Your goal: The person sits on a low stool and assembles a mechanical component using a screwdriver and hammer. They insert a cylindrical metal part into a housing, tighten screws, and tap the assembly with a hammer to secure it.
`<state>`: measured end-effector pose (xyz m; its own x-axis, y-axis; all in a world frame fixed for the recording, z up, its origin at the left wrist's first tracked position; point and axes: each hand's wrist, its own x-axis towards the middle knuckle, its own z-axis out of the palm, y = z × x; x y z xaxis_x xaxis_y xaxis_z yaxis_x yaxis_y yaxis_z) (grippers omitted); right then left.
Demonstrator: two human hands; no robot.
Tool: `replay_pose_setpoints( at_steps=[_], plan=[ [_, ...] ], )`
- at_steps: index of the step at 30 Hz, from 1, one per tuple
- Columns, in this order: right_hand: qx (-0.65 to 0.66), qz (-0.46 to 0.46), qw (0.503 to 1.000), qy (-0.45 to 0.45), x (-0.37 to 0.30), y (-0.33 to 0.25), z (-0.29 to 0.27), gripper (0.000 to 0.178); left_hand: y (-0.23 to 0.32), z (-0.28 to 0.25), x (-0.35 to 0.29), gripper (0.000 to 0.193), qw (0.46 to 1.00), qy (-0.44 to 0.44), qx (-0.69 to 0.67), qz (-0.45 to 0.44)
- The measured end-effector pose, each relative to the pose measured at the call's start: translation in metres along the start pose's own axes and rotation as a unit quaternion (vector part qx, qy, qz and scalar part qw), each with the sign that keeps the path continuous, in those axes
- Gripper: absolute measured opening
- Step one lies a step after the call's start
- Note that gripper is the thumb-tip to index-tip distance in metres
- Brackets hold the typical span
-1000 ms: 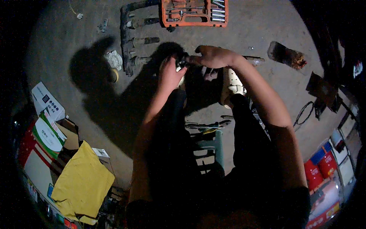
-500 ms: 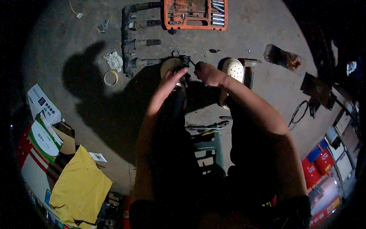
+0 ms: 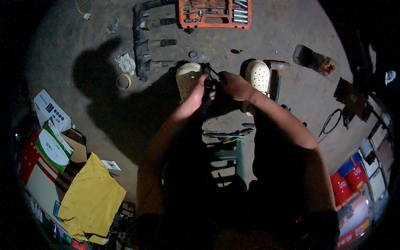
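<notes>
Between my shoes, my left hand [image 3: 199,92] is closed around a dark mechanical part [image 3: 207,85], its fingers wrapped on the lower portion. The part is black and small, and its exact kind cannot be made out in the shadow. My right hand [image 3: 234,86] is closed on a hand tool with a thin metal shaft [image 3: 214,72]. That shaft slants up and left to the top of the part, and its handle is hidden in my fist. A small dark ring [image 3: 192,54] lies on the floor just beyond my left shoe [image 3: 183,79].
An orange socket set case [image 3: 214,23] lies open at the far side. Left of it is a dark frame with several cylindrical parts [image 3: 156,44]. A tape roll [image 3: 123,81] and crumpled white material [image 3: 125,63] lie left. Pliers [image 3: 229,135] lie near a green stool [image 3: 239,162].
My left fingers, stretched along the part before, now curl around it. Both hands have shifted slightly right and nearer, uncovering more of my left shoe. The whole view has moved a little.
</notes>
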<state>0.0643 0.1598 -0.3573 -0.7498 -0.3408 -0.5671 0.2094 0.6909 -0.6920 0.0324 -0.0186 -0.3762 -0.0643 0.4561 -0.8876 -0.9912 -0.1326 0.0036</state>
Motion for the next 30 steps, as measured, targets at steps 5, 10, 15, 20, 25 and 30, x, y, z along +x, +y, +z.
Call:
replay_pose_setpoints(
  at_steps=[5,10,15,20,25,30],
  plan=[
    [0.406,0.227,0.885,-0.030,0.001,-0.018,0.000,0.027,0.006,0.001,0.002,0.034,0.999,0.051,-0.008,0.001],
    [0.451,0.260,0.851,0.070,0.007,-0.049,0.022,0.029,0.009,0.003,-0.006,0.031,0.996,0.083,0.026,0.014],
    [0.201,0.240,0.934,0.170,-0.001,-0.038,0.058,0.028,0.012,-0.001,-0.006,0.028,0.998,0.038,0.038,0.017],
    [0.084,0.290,0.951,0.071,-0.003,-0.018,0.063,0.028,0.013,-0.007,0.000,0.025,1.000,0.004,0.015,-0.004],
    [0.073,0.359,0.930,0.024,-0.009,-0.027,0.053,0.025,0.014,-0.007,0.000,0.023,1.000,-0.020,0.006,-0.007],
    [0.025,0.310,0.950,0.027,-0.009,-0.023,0.048,0.030,0.023,-0.002,-0.005,0.020,0.996,-0.067,-0.043,-0.041]
  ],
)
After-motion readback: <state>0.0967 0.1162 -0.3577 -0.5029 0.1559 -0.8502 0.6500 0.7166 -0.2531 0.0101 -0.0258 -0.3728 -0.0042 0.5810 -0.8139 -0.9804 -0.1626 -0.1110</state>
